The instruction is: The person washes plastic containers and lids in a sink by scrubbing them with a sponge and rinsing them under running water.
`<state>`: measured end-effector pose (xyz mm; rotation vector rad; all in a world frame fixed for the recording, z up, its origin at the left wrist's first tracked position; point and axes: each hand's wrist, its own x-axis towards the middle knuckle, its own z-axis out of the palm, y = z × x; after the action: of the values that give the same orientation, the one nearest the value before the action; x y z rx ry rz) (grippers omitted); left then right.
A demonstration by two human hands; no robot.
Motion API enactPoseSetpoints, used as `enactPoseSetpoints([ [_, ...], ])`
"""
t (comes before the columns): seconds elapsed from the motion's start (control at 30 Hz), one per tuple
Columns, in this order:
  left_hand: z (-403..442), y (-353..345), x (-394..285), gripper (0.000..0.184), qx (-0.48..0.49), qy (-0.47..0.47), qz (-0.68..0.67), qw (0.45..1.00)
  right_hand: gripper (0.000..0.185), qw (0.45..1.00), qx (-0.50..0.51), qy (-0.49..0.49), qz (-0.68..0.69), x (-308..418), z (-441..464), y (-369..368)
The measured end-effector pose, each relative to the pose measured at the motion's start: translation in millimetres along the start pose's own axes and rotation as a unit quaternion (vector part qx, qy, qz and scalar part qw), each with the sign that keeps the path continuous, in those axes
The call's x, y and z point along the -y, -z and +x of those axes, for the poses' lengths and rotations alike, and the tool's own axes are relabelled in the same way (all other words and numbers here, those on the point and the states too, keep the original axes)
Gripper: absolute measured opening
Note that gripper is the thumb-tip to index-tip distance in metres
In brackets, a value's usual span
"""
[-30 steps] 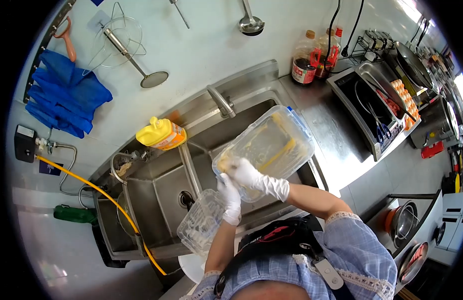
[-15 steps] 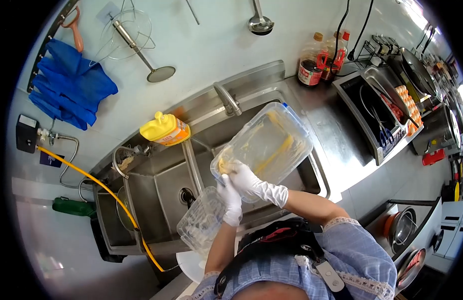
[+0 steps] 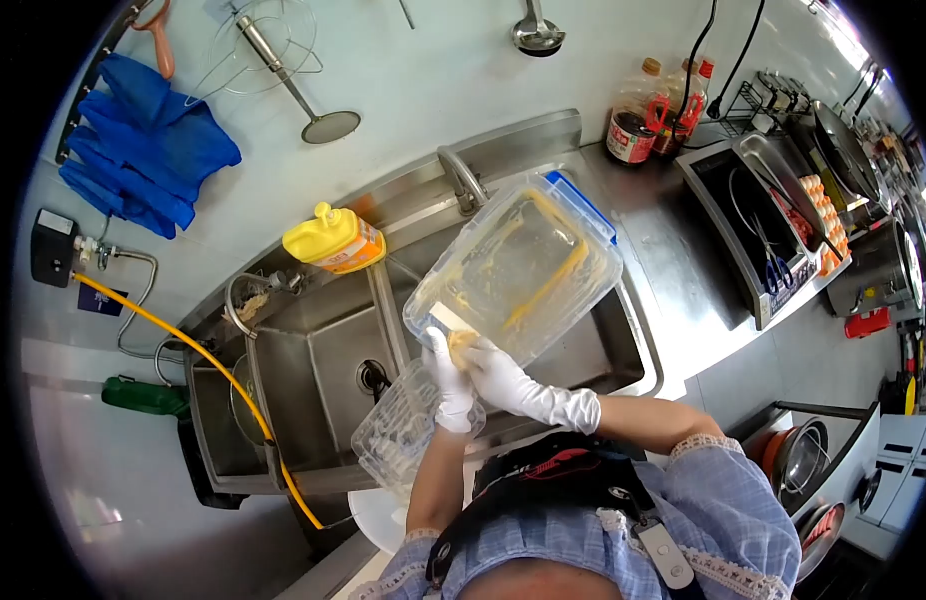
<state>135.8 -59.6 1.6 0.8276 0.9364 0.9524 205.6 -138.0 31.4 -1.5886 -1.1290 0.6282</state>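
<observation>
Over the sink hangs a clear plastic storage box (image 3: 543, 270), tilted, with yellow-brown smears on it and a blue latch at its far end. My left hand (image 3: 448, 385), in a white glove, grips the box's near-left corner. Beside it my right hand (image 3: 505, 382), also gloved in white, is closed around a soft yellowish clump (image 3: 462, 345) at the box's near edge. Whether that clump is a sponge or food cannot be told. A white label-like patch (image 3: 449, 319) shows on the box near my fingers. Beneath my left wrist sits a clear ribbed plastic basket (image 3: 398, 425).
Steel sink basins (image 3: 318, 345) lie below, with a faucet (image 3: 463, 180) behind. A yellow jug (image 3: 335, 238) stands on the rear ledge. A yellow hose (image 3: 183, 345) crosses the left side. Sauce bottles (image 3: 635, 120) and a cooktop (image 3: 748, 215) occupy the right counter.
My right hand has shifted slightly down and right along the box's near edge, exposing the yellowish clump and white patch. The box has moved slightly up and left; the camera view shifted a little.
</observation>
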Motion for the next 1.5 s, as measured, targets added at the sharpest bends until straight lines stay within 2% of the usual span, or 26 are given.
enactPoseSetpoints([
  [0.07,-6,-4,-3,0.056,0.003,0.01,0.011,1.0,0.024,1.0,0.004,-0.003,0.023,-3,14,1],
  [0.13,-19,-30,-13,0.051,-0.028,-0.053,0.007,0.998,0.019,0.999,0.031,-0.029,-0.001,2,49,11],
  [0.17,-17,-26,-8,0.051,-0.019,-0.064,0.031,0.997,0.021,0.887,0.044,-0.272,0.371,27,61,23],
  [0.23,-16,-23,-5,0.046,-0.021,-0.083,0.051,0.995,0.024,0.956,0.074,-0.221,0.18,-6,67,13],
  [0.3,-8,-22,-11,0.043,-0.026,-0.066,0.026,0.997,0.029,0.983,0.068,-0.089,0.144,25,35,24],
  [0.33,-4,-21,-14,0.04,-0.03,-0.046,0.003,0.998,0.029,1.0,0.017,0.0,0.026,8,16,8],
  [0.37,-4,-20,-21,0.033,-0.015,-0.033,-0.013,0.999,0.03,0.998,-0.024,0.047,0.032,11,2,4],
  [0.5,-11,-28,-20,0.031,-0.003,-0.082,0.035,0.996,0.025,0.992,0.101,-0.07,0.017,17,35,26],
  [0.53,-18,-33,-24,0.03,-0.009,-0.11,0.073,0.991,0.023,0.958,0.07,-0.235,0.148,0,53,17],
  [0.57,-25,-35,-27,0.03,-0.005,-0.096,0.078,0.992,0.025,0.973,0.049,-0.209,0.08,-1,70,21],
  [0.6,-26,-36,-28,0.029,0.011,-0.117,0.106,0.987,0.028,0.985,0.035,-0.157,0.064,-35,85,11],
  [0.63,-28,-35,-28,0.029,0.024,-0.136,0.134,0.981,0.028,0.985,0.036,-0.158,0.065,-29,85,10],
  [0.7,-25,-32,-28,0.029,0.02,-0.139,0.117,0.983,0.028,0.976,0.028,-0.212,0.046,-17,86,10],
  [0.77,-24,-37,-36,0.03,0.01,-0.141,0.1,0.985,0.028,0.985,0.024,-0.17,0.015,-24,77,5],
  [0.83,-23,-42,-41,0.03,0.002,-0.159,0.045,0.986,0.029,0.962,0.099,-0.25,-0.045,-25,62,10],
  [0.9,-11,-32,-30,0.029,0.015,-0.183,0.086,0.979,0.03,0.969,0.087,-0.227,-0.042,-11,46,15],
  [0.97,-5,-30,-26,0.029,0.022,-0.184,0.109,0.977,0.029,0.973,0.126,-0.18,-0.075,-2,21,19],
  [1.03,1,-27,-22,0.028,0.016,-0.182,0.111,0.977,0.027,0.991,0.045,-0.105,-0.063,7,2,15],
  [1.07,-3,-26,-22,0.028,0.012,-0.185,0.126,0.975,0.026,0.977,0.108,-0.169,-0.065,12,9,22],
  [1.1,-4,-26,-23,0.028,0.011,-0.191,0.139,0.972,0.027,0.977,0.102,-0.178,-0.057,3,16,21],
  [1.17,-13,-32,-26,0.029,0.017,-0.195,0.128,0.972,0.03,0.985,0.14,-0.087,-0.042,-26,42,22],
  [1.23,-21,-36,-31,0.029,0.018,-0.174,0.121,0.977,0.027,0.968,0.141,-0.195,-0.071,-37,70,27],
  [1.3,-21,-35,-34,0.029,0.023,-0.182,0.122,0.975,0.024,0.967,0.151,-0.194,-0.062,-43,72,28],
  [1.4,-10,-33,-38,0.029,0.016,-0.197,0.108,0.974,0.021,0.985,0.132,0.005,-0.11,-11,34,31],
  [1.43,-5,-31,-37,0.029,0.006,-0.198,0.097,0.975,0.021,0.971,0.129,0.085,-0.18,-2,15,30],
  [1.5,0,-31,-40,0.028,-0.002,-0.198,0.108,0.974,0.027,0.951,0.135,0.164,-0.222,18,-6,51],
])
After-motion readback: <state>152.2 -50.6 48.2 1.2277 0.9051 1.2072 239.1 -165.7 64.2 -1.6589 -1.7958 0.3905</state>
